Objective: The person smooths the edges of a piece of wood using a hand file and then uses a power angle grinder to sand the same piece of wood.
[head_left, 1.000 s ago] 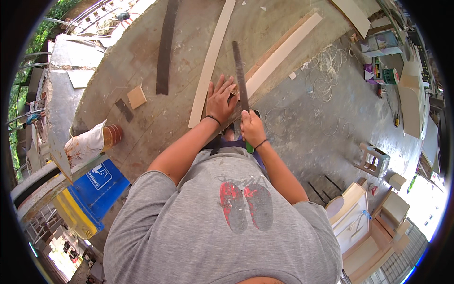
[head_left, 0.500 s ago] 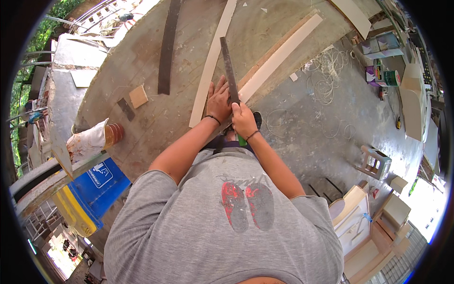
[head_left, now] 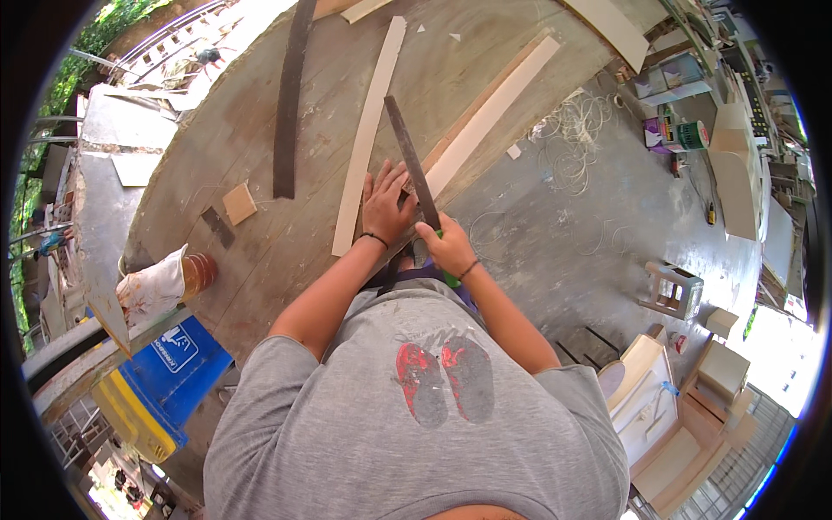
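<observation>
The one view comes from the wearer's head and faces steeply down over the chest. The shirt (head_left: 433, 468) is nearest, filling the lower middle up to the bottom edge. The left hand (head_left: 387, 208) and right hand (head_left: 448, 247) lie farther off, close to the middle of the frame. Beyond them the surface (head_left: 208, 156) spreads across the upper left and upper centre, with the floor (head_left: 546, 286) to the right. The fisheye lens reaches wide, taking in foliage (head_left: 100, 35) at the upper left; straight edges bow toward its round rim, and black fills the corners.
</observation>
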Available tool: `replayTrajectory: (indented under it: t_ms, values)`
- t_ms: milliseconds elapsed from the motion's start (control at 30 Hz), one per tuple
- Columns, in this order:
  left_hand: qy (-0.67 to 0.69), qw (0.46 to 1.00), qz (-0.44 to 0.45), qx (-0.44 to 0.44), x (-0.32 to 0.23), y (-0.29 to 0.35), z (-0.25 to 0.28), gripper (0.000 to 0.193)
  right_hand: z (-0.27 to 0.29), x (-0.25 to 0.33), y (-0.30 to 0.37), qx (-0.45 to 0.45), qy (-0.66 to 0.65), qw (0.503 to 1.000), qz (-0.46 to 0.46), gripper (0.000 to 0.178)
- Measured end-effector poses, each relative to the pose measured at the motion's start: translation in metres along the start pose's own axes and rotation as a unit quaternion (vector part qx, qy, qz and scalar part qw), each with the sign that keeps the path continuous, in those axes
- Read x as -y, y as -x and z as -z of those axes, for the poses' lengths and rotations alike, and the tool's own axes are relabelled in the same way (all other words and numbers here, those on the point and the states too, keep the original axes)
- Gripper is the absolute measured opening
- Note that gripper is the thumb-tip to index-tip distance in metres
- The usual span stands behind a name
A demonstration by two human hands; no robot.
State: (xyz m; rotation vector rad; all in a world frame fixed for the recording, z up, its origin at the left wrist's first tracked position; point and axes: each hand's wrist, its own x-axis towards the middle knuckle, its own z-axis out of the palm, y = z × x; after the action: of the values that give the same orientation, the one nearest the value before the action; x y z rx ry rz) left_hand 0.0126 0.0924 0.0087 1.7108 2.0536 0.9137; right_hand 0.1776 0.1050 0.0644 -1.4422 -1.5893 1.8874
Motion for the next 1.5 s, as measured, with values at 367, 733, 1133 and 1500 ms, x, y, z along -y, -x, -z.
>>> replayTrajectory:
  t_ms: [367, 733, 1133, 1500]
  values:
    - [0.017, 0.998, 0.038, -0.053, -0.013, -0.005, -0.018, 0.035, 0.094, -0.007, 0.024, -0.104, 0.373, 0.892, 0.235, 0.049]
    - [-0.032, 0.999, 0.026, -0.012, -0.015, -0.006, -0.005, 0.039, 0.175, 0.031, -0.076, 0.044, 0.495, 0.83, 0.253, 0.047]
    - [-0.18, 0.958, 0.2, -0.1, -0.085, -0.044, -0.021, 0.05, 0.272, 0.049, -0.081, 0.106, 0.519, 0.779, 0.335, 0.044]
    - [-0.202, 0.946, 0.168, -0.189, -0.093, -0.072, -0.055, 0.028, 0.293, 0.076, -0.155, 0.179, 0.596, 0.692, 0.366, 0.048]
